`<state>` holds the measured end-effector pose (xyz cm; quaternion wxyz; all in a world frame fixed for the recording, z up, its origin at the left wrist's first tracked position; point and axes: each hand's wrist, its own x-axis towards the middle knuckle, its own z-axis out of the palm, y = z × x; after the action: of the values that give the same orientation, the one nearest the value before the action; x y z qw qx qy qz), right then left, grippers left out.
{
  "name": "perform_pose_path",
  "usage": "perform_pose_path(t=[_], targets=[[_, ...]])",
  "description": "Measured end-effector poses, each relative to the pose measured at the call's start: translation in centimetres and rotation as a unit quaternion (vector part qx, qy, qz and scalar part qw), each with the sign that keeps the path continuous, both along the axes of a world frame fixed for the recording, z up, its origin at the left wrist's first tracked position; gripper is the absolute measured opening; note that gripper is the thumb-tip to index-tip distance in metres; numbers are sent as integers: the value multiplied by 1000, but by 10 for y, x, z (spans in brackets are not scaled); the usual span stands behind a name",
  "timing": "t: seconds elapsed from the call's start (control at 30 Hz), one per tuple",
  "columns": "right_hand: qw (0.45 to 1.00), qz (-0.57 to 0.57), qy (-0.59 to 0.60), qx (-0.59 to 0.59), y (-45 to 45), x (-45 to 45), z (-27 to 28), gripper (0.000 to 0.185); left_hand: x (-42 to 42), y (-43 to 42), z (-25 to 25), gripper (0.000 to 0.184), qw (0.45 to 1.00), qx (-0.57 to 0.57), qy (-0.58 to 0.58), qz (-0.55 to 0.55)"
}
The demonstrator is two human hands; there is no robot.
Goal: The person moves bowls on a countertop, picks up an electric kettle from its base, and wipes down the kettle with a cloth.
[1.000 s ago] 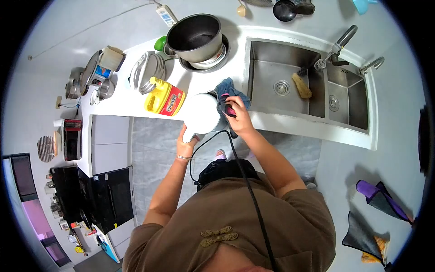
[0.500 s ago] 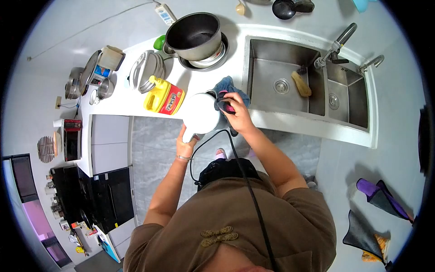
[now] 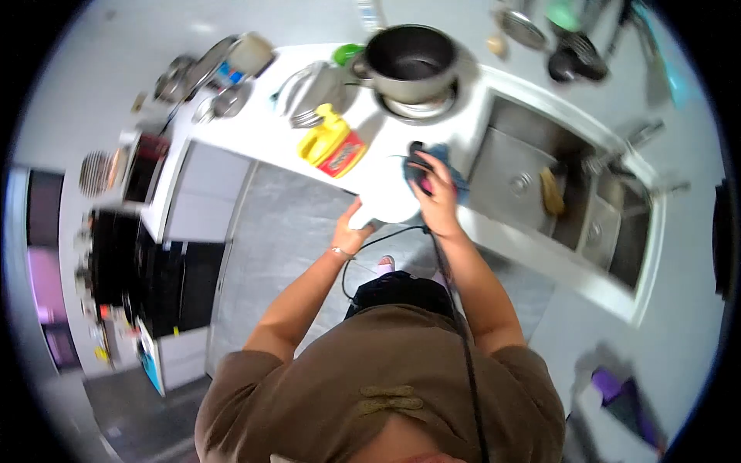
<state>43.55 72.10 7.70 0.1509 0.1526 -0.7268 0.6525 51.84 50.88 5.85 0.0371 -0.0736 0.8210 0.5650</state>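
Vessel (image 3: 390, 193): white, at the near edge of the desk (image 3: 262, 139), handle towards 8 o'clock.
Left hand (image 3: 351, 230): at the vessel's 8 o'clock, fingers curled round the handle.
Right hand (image 3: 440, 207): at 4 o'clock, fingers bent and closed on a dark-and-pink item (image 3: 420, 176) against the vessel; exact shape blurred.
Blue cloth (image 3: 459, 184): at 3 o'clock, partly behind the right hand.
Yellow jug (image 3: 332, 147): on the desk, 10 o'clock.
Pot (image 3: 413, 83): 12 o'clock.
Sink (image 3: 502, 177): 3 o'clock.
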Motion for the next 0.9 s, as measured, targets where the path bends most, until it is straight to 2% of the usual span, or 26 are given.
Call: perform_pose_path(t=[0.07,0.13,0.17,0.2,0.27,0.33,0.4,0.43,0.53,0.57,0.6,0.7,0.83,0.9], targets=[[997,-10,46,61,6,5,-4,32,-2,-4,-16,74,998,64,-5,2],[1000,-9,-13,-12,4,13,1,34,-2,5,19,71,998,63,-10,-14],[1000,-5,-18,-11,4,12,-2,33,-4,-1,-3,68,995,89,34,-27],[1000,-4,-23,-8,5,11,-6,32,-3,1,9,68,996,61,48,-33],[993,17,-75,-90,0,9,-2,28,-8,-1,-6,72,996,52,64,-37],[997,28,-50,-49,-1,3,12,25,-11,1,-12,74,990,132,52,-29],[998,28,-48,-30,1,-6,16,26,-13,9,-10,75,989,135,62,-3],[999,27,-6,25,3,-14,16,26,-15,12,-7,76,989,136,66,5],[998,5,-39,56,9,-34,10,31,-28,21,-2,79,989,133,68,11],[994,5,-106,4,8,-38,6,35,-33,24,1,81,993,69,89,36],[995,8,-102,9,5,-41,6,35,-35,22,0,81,992,74,94,40],[986,-59,-129,88,3,-39,13,36,-47,19,-12,81,991,100,86,2],[991,-68,-65,94,4,-38,1,33,-34,13,10,78,991,108,82,2],[990,-62,-102,75,4,-31,9,33,-35,11,2,89,992,98,75,-16]])
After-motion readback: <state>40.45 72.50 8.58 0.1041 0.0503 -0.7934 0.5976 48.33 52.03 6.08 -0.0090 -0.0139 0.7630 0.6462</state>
